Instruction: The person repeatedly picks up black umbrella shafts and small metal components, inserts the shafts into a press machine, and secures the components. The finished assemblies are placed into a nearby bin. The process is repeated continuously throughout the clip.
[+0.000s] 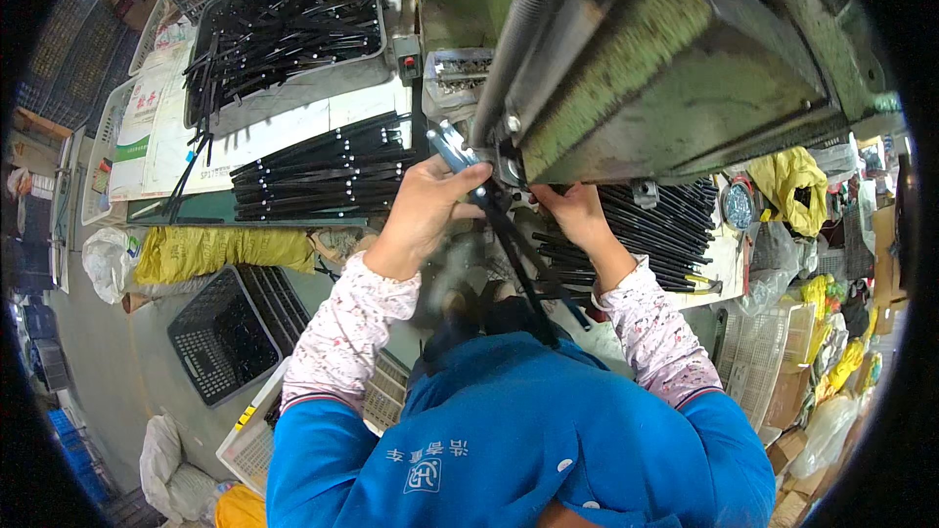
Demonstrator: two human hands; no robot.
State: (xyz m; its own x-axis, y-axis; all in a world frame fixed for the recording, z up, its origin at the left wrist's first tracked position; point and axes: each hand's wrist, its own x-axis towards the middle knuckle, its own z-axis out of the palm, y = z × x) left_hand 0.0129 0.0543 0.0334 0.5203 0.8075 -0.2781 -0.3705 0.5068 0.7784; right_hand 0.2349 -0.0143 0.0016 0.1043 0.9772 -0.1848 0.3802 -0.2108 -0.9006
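Note:
My left hand [437, 199] grips a pair of long black bars [513, 246], whose shiny upper ends [456, 147] stick out past the thumb. Their lower ends hang towards the blue jacket and spread apart. Just right of them, my right hand [576, 214] has its fingertips at the tooling under the green press machine [682, 103]. The machine's edge hides those fingertips, so I cannot tell whether they pinch a small part. A metal tool holder [508, 165] sits between the two hands, below a large coil spring [539, 7].
On the left bench lie rows of black bars [323, 176], with a grey tub [293, 99] of more strips behind. Stacked black rods [653, 227] lie on the right, near a round dish of small parts [738, 205]. A black crate [224, 337] stands on the floor at left.

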